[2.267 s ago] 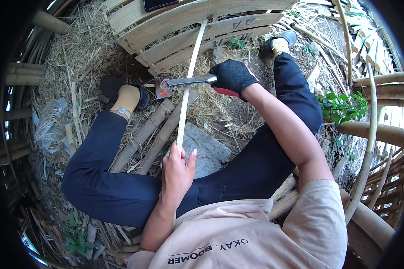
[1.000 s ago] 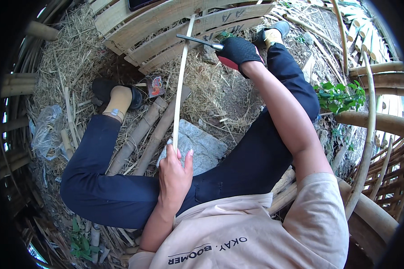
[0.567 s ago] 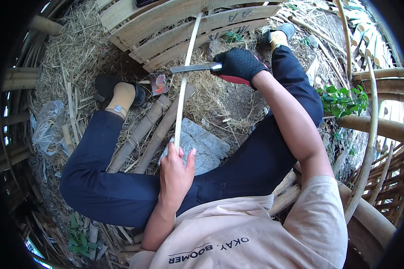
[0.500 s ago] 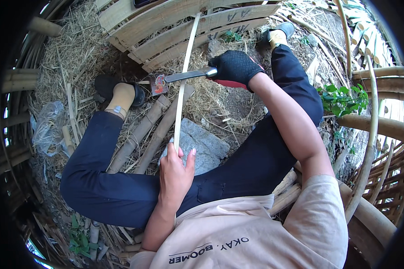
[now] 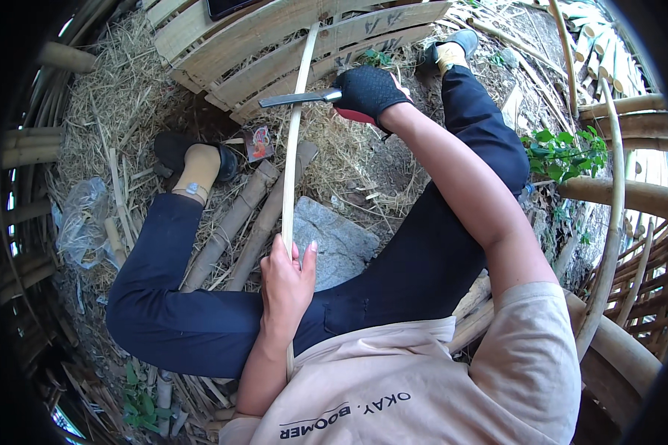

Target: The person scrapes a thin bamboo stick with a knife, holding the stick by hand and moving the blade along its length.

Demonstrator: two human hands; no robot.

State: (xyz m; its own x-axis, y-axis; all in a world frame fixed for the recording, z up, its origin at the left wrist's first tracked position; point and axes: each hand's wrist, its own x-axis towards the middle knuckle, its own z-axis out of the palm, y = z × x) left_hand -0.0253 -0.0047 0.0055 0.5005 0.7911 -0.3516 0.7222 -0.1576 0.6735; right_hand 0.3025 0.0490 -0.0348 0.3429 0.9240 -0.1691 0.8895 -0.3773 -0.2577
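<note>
My bare left hand [image 5: 288, 278] is wrapped round a long pale bamboo strip [image 5: 295, 156], with the thumb pointing up beside it. From my lap the strip runs away from me to a wooden slatted crate [image 5: 274, 37], where its far end rests against the slats. My right hand [image 5: 372, 95], in a black and red glove, grips a knife [image 5: 297, 98]. The flat metal blade points left and lies across the strip near its far part. Most of the knife's handle is hidden inside the glove.
A grey flat stone [image 5: 334, 241] lies between my legs, beside bamboo poles [image 5: 234, 222] on straw-covered ground. A small red packet [image 5: 258, 143] sits near my left foot. A clear plastic bag [image 5: 85, 222] is at the left, a leafy plant [image 5: 568, 156] at the right.
The knife and my right hand have moved up the strip, away from me and slightly left. More of the strip's near end shows by my left forearm.
</note>
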